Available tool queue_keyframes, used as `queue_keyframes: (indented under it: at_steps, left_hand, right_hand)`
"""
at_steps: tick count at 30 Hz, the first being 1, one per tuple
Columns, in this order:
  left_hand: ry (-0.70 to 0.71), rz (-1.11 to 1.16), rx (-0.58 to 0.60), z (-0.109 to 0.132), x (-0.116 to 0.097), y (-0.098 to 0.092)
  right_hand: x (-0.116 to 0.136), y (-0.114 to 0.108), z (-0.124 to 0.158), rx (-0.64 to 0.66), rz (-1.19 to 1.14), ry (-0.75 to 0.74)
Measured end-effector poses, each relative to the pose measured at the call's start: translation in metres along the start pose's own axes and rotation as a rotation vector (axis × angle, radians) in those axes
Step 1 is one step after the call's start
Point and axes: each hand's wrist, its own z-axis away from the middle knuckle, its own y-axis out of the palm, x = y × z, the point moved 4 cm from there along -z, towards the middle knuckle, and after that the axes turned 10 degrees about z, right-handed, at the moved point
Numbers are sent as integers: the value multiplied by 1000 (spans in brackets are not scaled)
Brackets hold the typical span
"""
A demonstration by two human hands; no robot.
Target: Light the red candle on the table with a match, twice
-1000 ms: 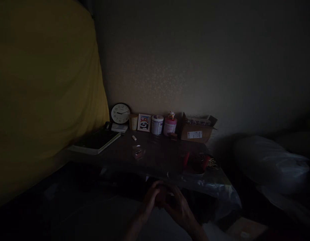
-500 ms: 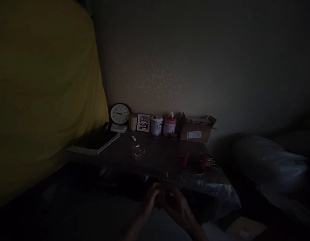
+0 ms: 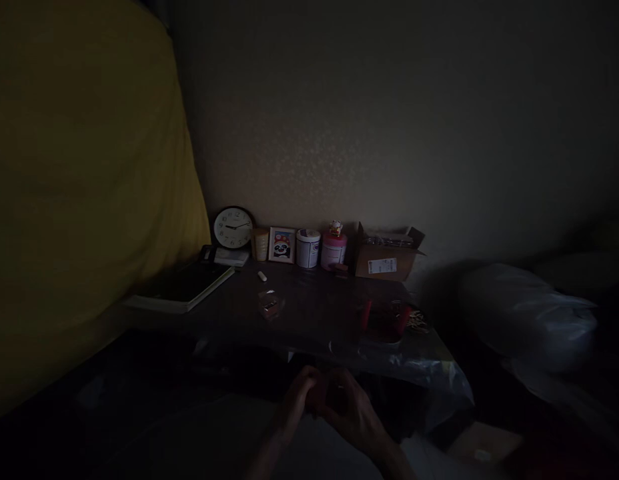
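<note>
With both hands, left hand and right hand, cupped together near the table edge, fingers curled on something small and dark, too dim to identify, next move likely needs steady fingertip work.
</note>
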Motion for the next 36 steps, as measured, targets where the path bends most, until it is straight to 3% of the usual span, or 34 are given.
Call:
queue_keyframes:
  at_steps: [9, 36]
  left_hand:
    - [14, -7, -21, 3, -9, 4]
    - [2, 30, -29, 1, -3, 2]
  right_hand:
    - [-2, 1, 0, 2, 38, -3]
    - [-4, 2, -1, 53, 46, 19]
